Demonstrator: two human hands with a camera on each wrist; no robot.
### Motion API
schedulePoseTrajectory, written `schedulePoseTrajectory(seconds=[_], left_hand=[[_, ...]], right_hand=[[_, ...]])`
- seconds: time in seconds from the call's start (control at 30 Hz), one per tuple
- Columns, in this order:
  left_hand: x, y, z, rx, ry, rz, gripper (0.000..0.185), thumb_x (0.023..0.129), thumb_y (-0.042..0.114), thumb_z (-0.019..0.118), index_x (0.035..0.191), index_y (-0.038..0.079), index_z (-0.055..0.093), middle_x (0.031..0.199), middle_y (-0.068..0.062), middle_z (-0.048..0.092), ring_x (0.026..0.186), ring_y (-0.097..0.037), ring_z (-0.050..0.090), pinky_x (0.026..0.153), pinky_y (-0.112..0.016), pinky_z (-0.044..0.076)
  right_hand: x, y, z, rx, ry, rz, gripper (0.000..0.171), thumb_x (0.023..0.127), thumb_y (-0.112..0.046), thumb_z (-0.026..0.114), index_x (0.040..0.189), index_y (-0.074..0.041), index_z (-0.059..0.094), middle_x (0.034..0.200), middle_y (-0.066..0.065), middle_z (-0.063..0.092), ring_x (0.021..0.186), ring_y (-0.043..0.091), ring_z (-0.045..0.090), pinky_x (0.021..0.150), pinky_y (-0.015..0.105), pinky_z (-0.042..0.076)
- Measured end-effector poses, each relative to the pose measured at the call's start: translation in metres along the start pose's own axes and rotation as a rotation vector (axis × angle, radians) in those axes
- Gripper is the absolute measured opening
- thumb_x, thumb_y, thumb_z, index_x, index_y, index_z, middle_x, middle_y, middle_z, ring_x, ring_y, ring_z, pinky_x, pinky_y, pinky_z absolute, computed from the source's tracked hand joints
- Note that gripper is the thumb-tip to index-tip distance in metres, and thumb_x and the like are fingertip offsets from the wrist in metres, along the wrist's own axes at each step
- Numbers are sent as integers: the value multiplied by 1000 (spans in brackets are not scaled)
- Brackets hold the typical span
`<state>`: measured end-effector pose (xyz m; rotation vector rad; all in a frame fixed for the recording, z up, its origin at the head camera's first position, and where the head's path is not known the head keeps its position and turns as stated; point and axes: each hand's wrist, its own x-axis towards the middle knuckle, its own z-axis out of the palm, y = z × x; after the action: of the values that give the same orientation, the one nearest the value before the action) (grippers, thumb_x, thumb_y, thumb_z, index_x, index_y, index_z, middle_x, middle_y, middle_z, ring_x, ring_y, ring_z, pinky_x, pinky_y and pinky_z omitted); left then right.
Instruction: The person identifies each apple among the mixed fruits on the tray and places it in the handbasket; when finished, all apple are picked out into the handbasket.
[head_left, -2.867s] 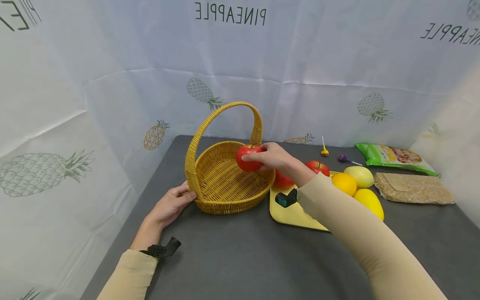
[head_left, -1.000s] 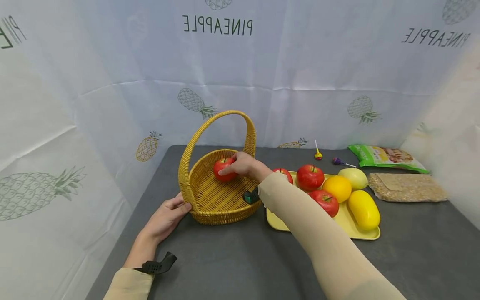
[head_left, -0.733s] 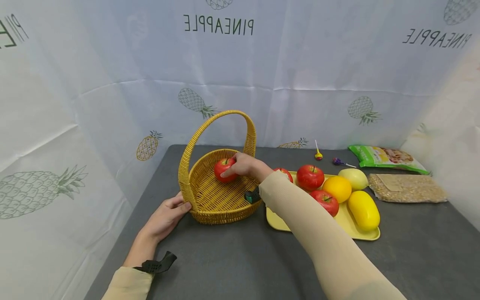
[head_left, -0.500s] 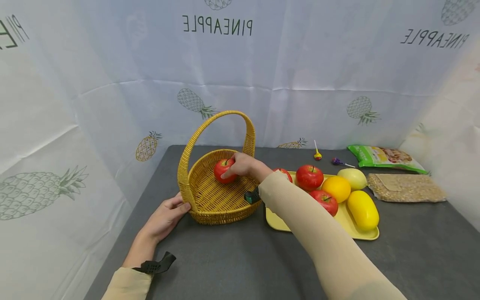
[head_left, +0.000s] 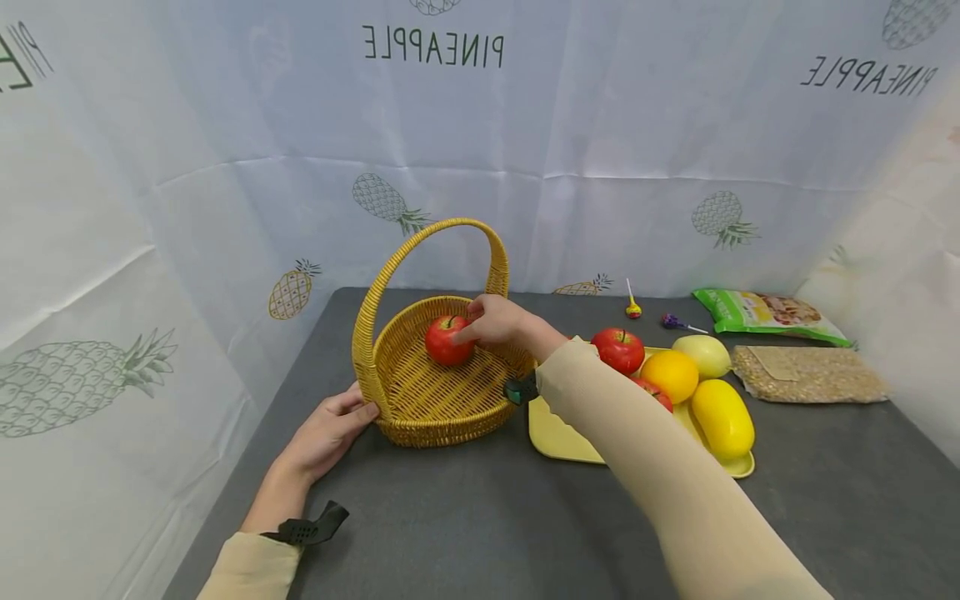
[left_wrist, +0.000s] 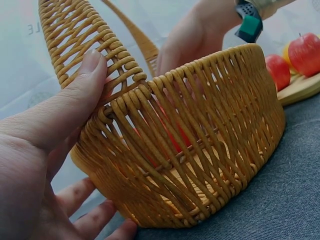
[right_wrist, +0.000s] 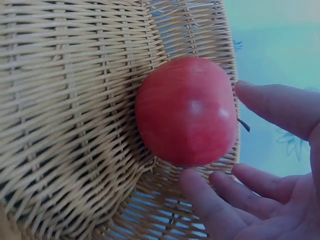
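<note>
A yellow wicker basket (head_left: 442,433) with a tall arched handle stands on the dark table. My left hand (head_left: 327,437) grips its left side, and the left wrist view shows the thumb (left_wrist: 90,62) on the base of the handle (left_wrist: 95,35). One red apple (head_left: 447,341) sits on the basket's floor near the back wall. Over the basket, my right hand (head_left: 501,323) is just to the right of the apple. In the right wrist view its fingers (right_wrist: 205,197) are spread around the apple (right_wrist: 187,112), with a gap at the thumb.
Right of the basket, a yellow tray (head_left: 562,437) bears more red apples (head_left: 618,350), an orange (head_left: 671,375) and other yellow fruit. Behind it lie two lollipops (head_left: 633,308), a green packet (head_left: 772,315) and a bag of grains (head_left: 810,373). A white curtain (head_left: 465,117) hangs behind.
My right hand carried the apple left and down into the basket, then let go and drew back slightly right. My left hand has kept its hold on the basket.
</note>
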<state>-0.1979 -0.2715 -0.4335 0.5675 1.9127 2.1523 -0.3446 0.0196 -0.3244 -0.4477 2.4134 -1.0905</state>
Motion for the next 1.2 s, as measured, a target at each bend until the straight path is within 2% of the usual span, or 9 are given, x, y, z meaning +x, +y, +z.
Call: schedulePoseTrajectory(seconds=[0.13, 0.37, 0.47, 0.67, 0.9, 1.1, 1.2], left_hand=[[3, 1, 0, 1, -5, -1, 31, 107, 7, 55, 131, -10, 63, 169, -23, 2, 153, -38, -11, 107, -19, 38], [9, 2, 3, 0, -23, 7, 32, 107, 9, 55, 134, -9, 62, 169, -22, 0, 153, -37, -14, 108, -19, 37], [10, 2, 4, -2, -24, 11, 32, 108, 7, 53, 134, -8, 62, 169, -22, 0, 153, -38, -14, 108, -19, 37], [9, 4, 5, -1, -3, 11, 34, 108, 9, 55, 137, -6, 62, 169, -21, -2, 153, -38, -16, 107, -18, 37], [1, 4, 5, -7, 1, 7, 33, 108, 6, 53, 137, -6, 61, 168, -24, -9, 150, -41, -21, 106, -17, 38], [-3, 2, 7, 2, 18, 1, 33, 108, 6, 52, 138, -6, 60, 167, -25, -8, 150, -43, -19, 105, -17, 39], [-5, 0, 7, 0, 19, 3, 32, 108, 6, 51, 137, -6, 61, 167, -25, -11, 149, -44, -21, 106, -17, 38]], right_hand=[[-9, 3, -7, 52, -5, -10, 77, 92, -28, 80, 152, 0, 40, 149, 18, 46, 119, 36, 62, 104, 49, 48], [-28, 10, -20, 233, -13, -27, 74, 94, -21, 77, 153, 1, 39, 150, 18, 45, 124, 28, 57, 105, 49, 47], [-35, 10, -22, 270, -13, -45, 73, 95, -21, 77, 152, 1, 39, 149, 18, 46, 125, 27, 56, 106, 48, 46], [-53, 13, -22, 238, -4, -81, 69, 95, -23, 76, 151, -1, 43, 147, 17, 49, 124, 29, 59, 105, 49, 47], [-79, 24, -14, 111, 30, -111, 65, 93, -35, 76, 147, -9, 51, 143, 8, 55, 127, 24, 54, 103, 43, 48], [-98, 38, -15, 116, 53, -118, 65, 94, -35, 75, 148, -6, 51, 143, 9, 55, 136, 31, 46, 109, 48, 41], [-107, 44, -18, 140, 54, -108, 64, 95, -32, 74, 147, -5, 50, 145, 11, 53, 136, 34, 46, 109, 49, 42]])
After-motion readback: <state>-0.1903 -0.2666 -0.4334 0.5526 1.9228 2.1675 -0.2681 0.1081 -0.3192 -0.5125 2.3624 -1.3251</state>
